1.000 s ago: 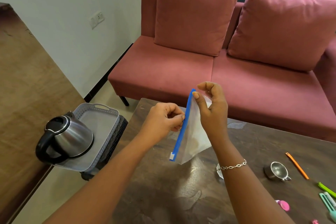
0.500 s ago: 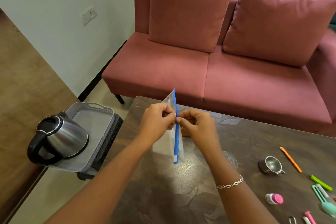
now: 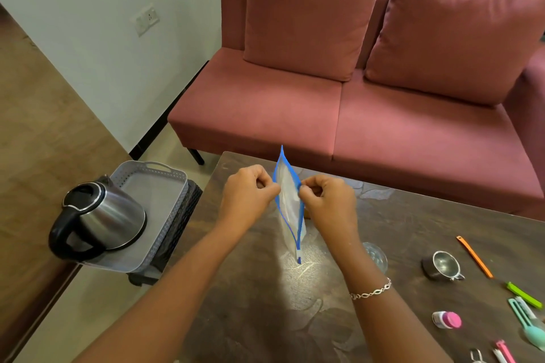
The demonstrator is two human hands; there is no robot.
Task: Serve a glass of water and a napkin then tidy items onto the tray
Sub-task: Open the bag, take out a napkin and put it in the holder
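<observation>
Up over the far-left part of the dark table [image 3: 259,309], both hands hold a clear zip bag [image 3: 288,203] with a blue seal. The left hand [image 3: 250,189] pinches one lip of the bag's mouth with its fingers curled in. The right hand [image 3: 328,200] pinches the other lip in the same way, and the mouth gapes a little between them. The bag hangs edge-on, with its lower corner just above the tabletop. What is inside cannot be made out.

A glass [image 3: 375,256] stands on the table just right of the right forearm, partly hidden by it. Further right are a steel cup [image 3: 443,265], an orange stick [image 3: 474,256] and a green clip [image 3: 523,295].

Left of the table, a grey tray [image 3: 153,174] sits on a black stand [image 3: 180,224]. A steel kettle [image 3: 103,215] stands on the tray's near end. A pink sofa [image 3: 295,112] lies beyond the table.
</observation>
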